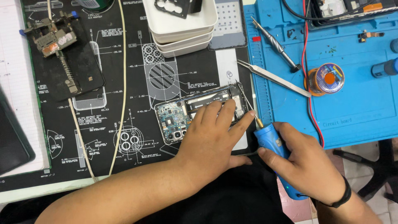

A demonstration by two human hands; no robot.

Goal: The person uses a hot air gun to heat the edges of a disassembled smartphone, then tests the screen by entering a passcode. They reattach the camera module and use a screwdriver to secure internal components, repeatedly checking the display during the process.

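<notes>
Head view: bench scene
Left hand (209,139): flat, unclenched, pressing opened phone (199,112)
Right hand (309,166): grasping blue electric screwdriver (273,147), tip at phone's edge
Surface: black mat (124,124)

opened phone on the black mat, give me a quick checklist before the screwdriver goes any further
1. Left hand pressing the phone flat on the mat: ok.
2. Right hand wrapped around the blue screwdriver: ok.
3. Screwdriver tip at the phone's right edge: ok.
4. Tip seated in a screw: cannot tell.
5. Tweezers lying clear of the phone: ok.
6. Red wire clear of the right hand: not ok, it runs close by.
</notes>
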